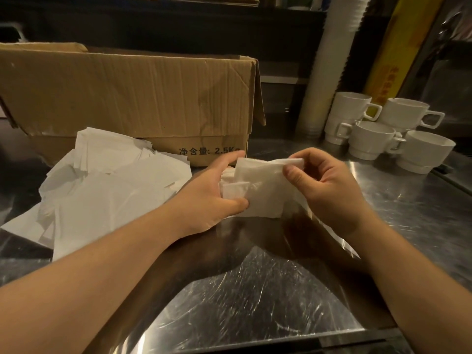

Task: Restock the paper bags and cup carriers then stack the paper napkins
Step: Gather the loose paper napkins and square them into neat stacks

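A small stack of white paper napkins (258, 190) is held just above the steel counter (255, 290), in front of the cardboard box. My left hand (209, 190) grips the stack's left side, thumb underneath and fingers over the top. My right hand (321, 182) pinches the upper right corner of the front napkin between thumb and curled fingers. A loose, messy pile of white napkins (107, 190) lies on the counter to the left. No paper bags or cup carriers are in view.
An open brown cardboard box (132, 98) stands behind the pile. Several white ceramic cups (388, 131) are stacked at the back right, beside a tall sleeve of paper cups (329, 65). A dark shelf runs along the back.
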### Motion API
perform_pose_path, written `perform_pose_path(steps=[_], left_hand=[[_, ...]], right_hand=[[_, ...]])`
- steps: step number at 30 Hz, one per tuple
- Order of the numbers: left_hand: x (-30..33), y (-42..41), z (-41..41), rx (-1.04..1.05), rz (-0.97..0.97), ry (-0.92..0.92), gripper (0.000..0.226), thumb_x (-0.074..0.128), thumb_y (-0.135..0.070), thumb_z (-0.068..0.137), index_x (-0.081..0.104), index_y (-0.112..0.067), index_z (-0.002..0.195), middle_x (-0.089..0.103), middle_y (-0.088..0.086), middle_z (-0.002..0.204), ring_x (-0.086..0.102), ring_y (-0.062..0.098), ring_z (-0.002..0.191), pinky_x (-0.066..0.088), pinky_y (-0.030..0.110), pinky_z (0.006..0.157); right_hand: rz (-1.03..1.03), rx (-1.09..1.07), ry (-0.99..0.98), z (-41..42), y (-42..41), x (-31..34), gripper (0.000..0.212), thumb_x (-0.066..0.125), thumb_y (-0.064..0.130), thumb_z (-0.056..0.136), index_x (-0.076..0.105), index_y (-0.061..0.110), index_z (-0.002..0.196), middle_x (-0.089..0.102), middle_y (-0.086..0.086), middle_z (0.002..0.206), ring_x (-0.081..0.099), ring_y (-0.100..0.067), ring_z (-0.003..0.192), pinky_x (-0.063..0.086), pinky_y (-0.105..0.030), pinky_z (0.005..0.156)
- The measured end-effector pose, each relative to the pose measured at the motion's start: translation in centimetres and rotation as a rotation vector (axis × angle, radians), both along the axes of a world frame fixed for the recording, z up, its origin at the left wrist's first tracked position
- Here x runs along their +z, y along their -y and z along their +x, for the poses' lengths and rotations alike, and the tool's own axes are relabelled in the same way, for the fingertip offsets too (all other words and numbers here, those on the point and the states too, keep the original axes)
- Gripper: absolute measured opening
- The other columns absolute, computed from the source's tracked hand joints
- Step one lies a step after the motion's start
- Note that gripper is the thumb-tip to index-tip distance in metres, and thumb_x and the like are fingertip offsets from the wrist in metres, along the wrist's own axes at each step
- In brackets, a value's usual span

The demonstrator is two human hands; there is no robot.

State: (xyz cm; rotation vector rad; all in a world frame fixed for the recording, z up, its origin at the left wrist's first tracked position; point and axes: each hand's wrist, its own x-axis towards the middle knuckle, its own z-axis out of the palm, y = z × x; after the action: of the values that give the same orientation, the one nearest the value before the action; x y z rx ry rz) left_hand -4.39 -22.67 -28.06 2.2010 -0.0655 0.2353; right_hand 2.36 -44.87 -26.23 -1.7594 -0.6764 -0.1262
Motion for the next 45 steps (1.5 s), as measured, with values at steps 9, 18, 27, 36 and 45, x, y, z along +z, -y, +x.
perform_pose_path(steps=[9,18,27,36,45], left_hand=[[0.2,-0.2,0.5,0.004,-0.132,-0.061,0.085,0.084,-0.032,0.085,0.034,-0.05,0.151,0.053,-0.012,0.144,0.056,0.017,0.127,0.053,0.045,0.108],[0.6,0.2,-0.4,-0.072,-0.32,-0.046,0.092,0.042,-0.09,0.078,0.034,-0.044,0.157,0.039,-0.018,0.156,0.035,0.015,0.15,0.027,0.039,0.123],[0.4,0.0,0.1,-0.038,-0.061,-0.073,0.1,0.088,-0.034,0.08,0.024,-0.052,0.154,0.04,-0.022,0.143,0.051,0.014,0.127,0.053,0.025,0.101],[0.2,0.0,-0.1,-0.03,0.034,0.019,0.093,0.084,-0.021,0.087,0.027,-0.051,0.154,0.047,-0.024,0.14,0.051,0.009,0.127,0.048,0.018,0.1],[0.3,0.1,-0.1,-0.105,-0.08,-0.017,0.099,0.088,-0.021,0.082,0.026,-0.051,0.154,0.05,-0.027,0.129,0.059,0.009,0.115,0.055,0.015,0.091]], right_hand=[[0.418,0.298,-0.416,-0.2,0.9,1.5,0.009,0.079,0.027,0.084,0.072,0.022,0.082,0.072,-0.003,0.095,0.067,-0.025,0.088,0.059,-0.031,0.066],[0.035,0.06,-0.145,-0.2,-0.2,-0.2,0.015,0.073,0.025,0.087,0.071,0.012,0.091,0.071,0.008,0.076,0.064,-0.002,0.066,0.051,-0.017,0.057],[0.01,0.088,-0.14,-0.1,-0.1,-0.3,0.007,0.072,0.021,0.09,0.074,0.015,0.092,0.074,0.007,0.086,0.068,-0.006,0.082,0.056,-0.021,0.067],[-0.172,0.011,-0.019,0.3,-0.4,-0.7,0.028,0.077,0.026,0.087,0.061,0.034,0.108,0.061,0.004,0.113,0.062,-0.01,0.097,0.058,-0.021,0.075],[-0.317,0.171,0.189,0.0,-0.3,-0.9,0.063,0.067,0.029,0.096,0.039,0.053,0.148,0.024,0.028,0.152,0.028,0.006,0.138,0.03,-0.024,0.118]])
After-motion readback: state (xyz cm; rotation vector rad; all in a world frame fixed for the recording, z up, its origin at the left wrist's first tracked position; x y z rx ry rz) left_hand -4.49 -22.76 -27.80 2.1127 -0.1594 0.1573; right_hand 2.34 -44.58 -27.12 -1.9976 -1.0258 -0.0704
